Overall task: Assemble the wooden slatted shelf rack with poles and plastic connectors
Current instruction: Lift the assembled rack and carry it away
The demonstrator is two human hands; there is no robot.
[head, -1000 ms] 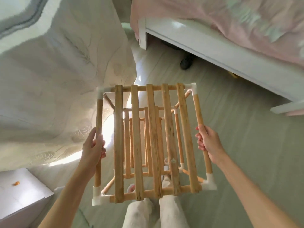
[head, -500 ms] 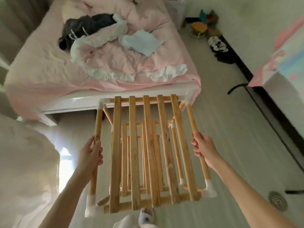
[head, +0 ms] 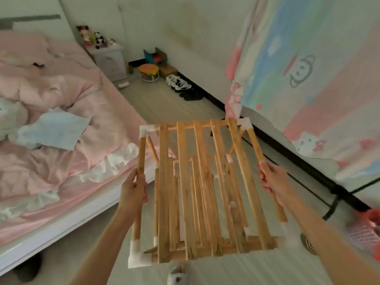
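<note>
The wooden slatted shelf rack (head: 185, 182) hangs in the air in front of me, seen from above, its lower tiers showing between the top slats. White plastic connectors (head: 147, 131) join the poles at the corners. My left hand (head: 133, 190) grips the left side pole (head: 141, 157). My right hand (head: 273, 182) grips the right side pole (head: 255, 142). Both arms reach out from the bottom of the view.
A bed (head: 61, 130) with pink bedding lies on the left. A patterned fabric wardrobe (head: 308, 79) stands on the right. Shoes (head: 181, 85), a small stool (head: 149, 72) and a nightstand (head: 110, 58) line the far wall. A pink basket (head: 366, 233) sits at the right edge.
I have turned right while carrying the rack: the bed has slid to the left and the wardrobe and far wall have come into view. Both hands keep their hold on the side poles.
</note>
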